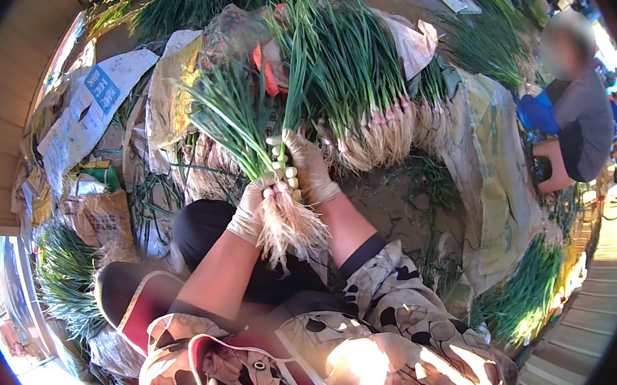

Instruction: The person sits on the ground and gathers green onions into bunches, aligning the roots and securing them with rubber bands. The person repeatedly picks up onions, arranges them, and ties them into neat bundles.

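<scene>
My left hand (255,207), in a pale thin glove, grips a small bunch of green garlic plants (242,137) just above their bulbs. Their leaves fan away to the upper left, and the tangled pale roots (292,221) hang towards me over my lap. Right against it, my gloved right hand (310,168) closes around upright green stalks (296,81); its palm hides their lower ends. Just beyond my hands lies a large heap of green garlic (342,58), its pinkish bulbs and roots turned towards me.
Printed woven sacks (98,111) lie to the left, and a yellowish sack (507,182) drapes at the right. More green garlic (64,275) is piled at lower left. A person in grey (589,123) sits at upper right. Leaf scraps litter the bare soil (395,211).
</scene>
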Tool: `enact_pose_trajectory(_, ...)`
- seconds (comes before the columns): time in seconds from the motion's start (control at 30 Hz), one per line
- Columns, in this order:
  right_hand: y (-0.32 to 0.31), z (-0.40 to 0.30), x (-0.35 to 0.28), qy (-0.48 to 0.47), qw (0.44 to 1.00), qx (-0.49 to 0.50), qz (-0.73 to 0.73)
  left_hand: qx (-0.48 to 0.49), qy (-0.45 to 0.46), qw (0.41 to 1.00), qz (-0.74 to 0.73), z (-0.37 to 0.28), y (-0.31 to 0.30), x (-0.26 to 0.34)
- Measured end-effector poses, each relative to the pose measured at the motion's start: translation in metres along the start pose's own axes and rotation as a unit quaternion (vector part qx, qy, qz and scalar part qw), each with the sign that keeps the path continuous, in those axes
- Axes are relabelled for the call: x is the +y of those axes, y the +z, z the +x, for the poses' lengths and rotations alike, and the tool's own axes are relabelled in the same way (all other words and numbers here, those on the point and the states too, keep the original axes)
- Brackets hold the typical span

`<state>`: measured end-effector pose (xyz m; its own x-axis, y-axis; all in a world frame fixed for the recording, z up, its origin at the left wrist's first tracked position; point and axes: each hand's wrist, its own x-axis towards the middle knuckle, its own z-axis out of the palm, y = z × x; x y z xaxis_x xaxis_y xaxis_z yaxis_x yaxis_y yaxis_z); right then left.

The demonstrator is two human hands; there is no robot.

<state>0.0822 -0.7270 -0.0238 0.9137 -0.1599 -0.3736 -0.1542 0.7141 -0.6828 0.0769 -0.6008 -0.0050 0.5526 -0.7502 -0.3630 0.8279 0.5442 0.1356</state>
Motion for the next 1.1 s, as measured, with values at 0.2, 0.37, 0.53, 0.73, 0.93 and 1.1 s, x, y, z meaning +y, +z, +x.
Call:
enact_pose_trajectory(0.2, -0.097, 0.046, 0.064, -0.128, 0.988, 0.038, 0.074, 0.19, 0.064, 0.912, 0.358, 0.007, 0.017, -0.012)
enact_pose_trajectory(0.37, -0.111, 0.034, 0.023, -0.01, 0.654, -0.008, -0.756, 0.101, 0.154, 0.934, 0.306, -0.006, 0.021, -0.008)
enact_pose_trajectory(0.53, -0.065, 0.023, -0.074, -0.168, 0.563, 0.159, -0.794, 0.104, 0.159, 0.96, 0.204, 0.006, 0.004, 0.015)
enact_pose_trajectory(0.73, -0.072, 0.039, -0.049, -0.111, 0.756, -0.013, -0.645, 0.109, 0.097, 0.958, 0.246, 0.007, -0.005, 0.02)
enact_pose_trajectory(0.93, -0.045, 0.008, 0.005, -0.143, 0.892, -0.139, -0.405, 0.121, 0.05, 0.954, 0.27, 0.008, -0.003, 0.019)
enact_pose_trajectory(1.1, -0.062, 0.008, -0.004, -0.161, 0.79, -0.062, -0.588, 0.113, 0.05, 0.962, 0.242, 0.013, -0.015, 0.018)
